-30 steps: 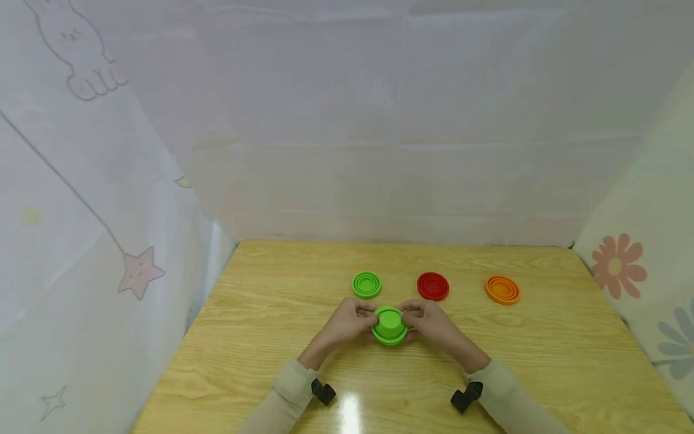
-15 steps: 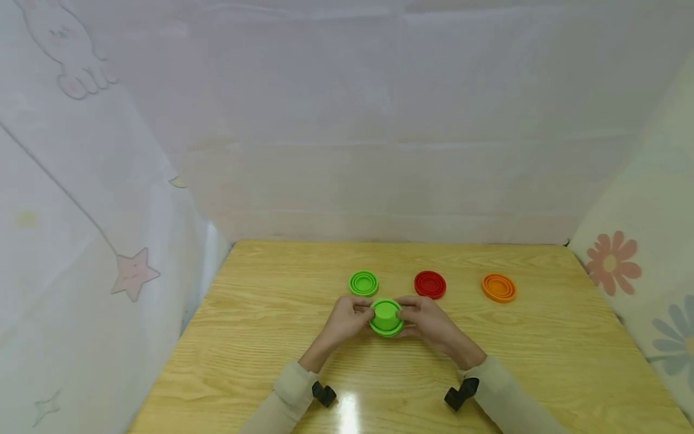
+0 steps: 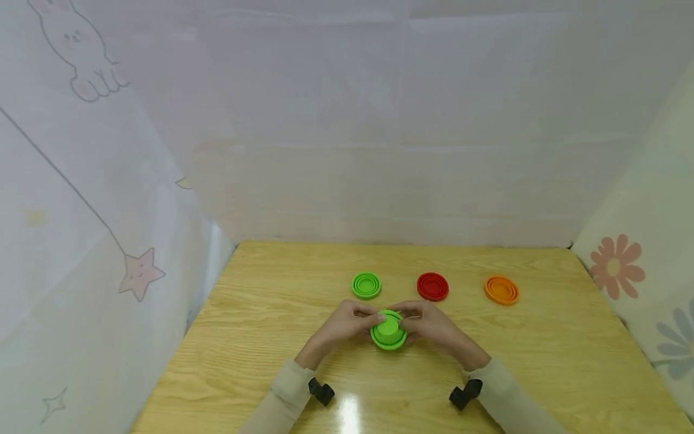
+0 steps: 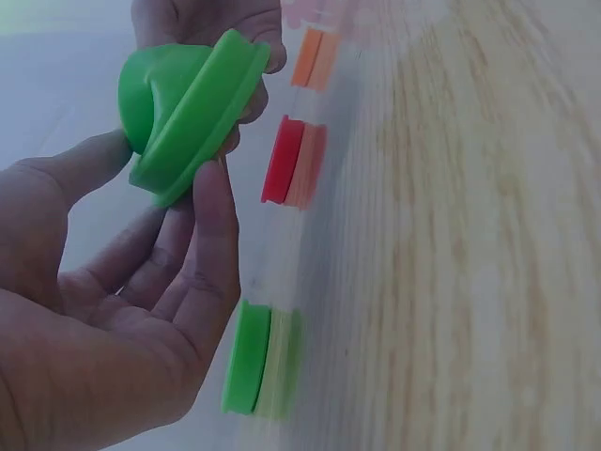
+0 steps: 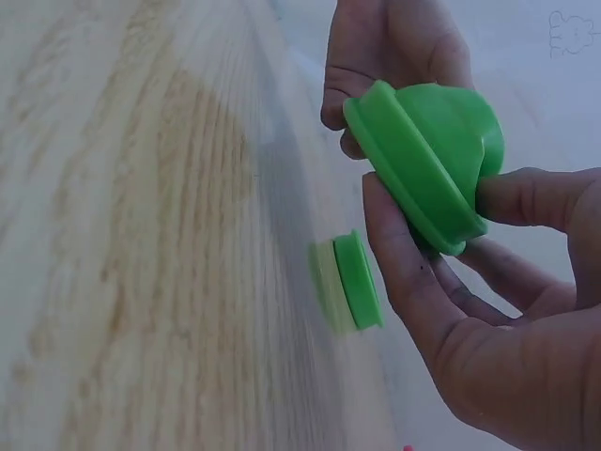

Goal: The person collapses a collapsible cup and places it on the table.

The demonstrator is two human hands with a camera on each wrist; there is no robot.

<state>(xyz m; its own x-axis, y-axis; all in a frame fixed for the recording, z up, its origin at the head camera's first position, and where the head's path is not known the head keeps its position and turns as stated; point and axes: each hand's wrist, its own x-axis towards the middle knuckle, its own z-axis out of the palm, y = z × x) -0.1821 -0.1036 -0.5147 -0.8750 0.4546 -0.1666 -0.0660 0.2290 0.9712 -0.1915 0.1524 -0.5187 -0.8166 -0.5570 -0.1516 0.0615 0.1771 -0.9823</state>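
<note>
Between both hands, a green collapsible silicone cup (image 3: 388, 330) is held above the table, its bulging centre turned up toward the head camera. My left hand (image 3: 347, 323) grips its left side, thumb on the raised part and fingers under the rim. On the opposite side my right hand (image 3: 430, 326) pinches it the same way, thumb pressing the bulge. In the left wrist view the wall of the green cup (image 4: 178, 113) is dented and partly pushed out on one side. The right wrist view shows the right thumb (image 5: 526, 197) against that wall, with fingers below the rim.
Beyond the hands, a flat green collapsible cup (image 3: 366, 285), a red one (image 3: 432, 286) and an orange one (image 3: 501, 290) lie in a row on the wooden table (image 3: 271, 289). Patterned white cloth (image 3: 401, 120) hangs behind and at both sides.
The green cup has tilted slightly and sits a little nearer the body than half a second ago. The left thumb has slid further over its raised part. The three flat cups have not moved.
</note>
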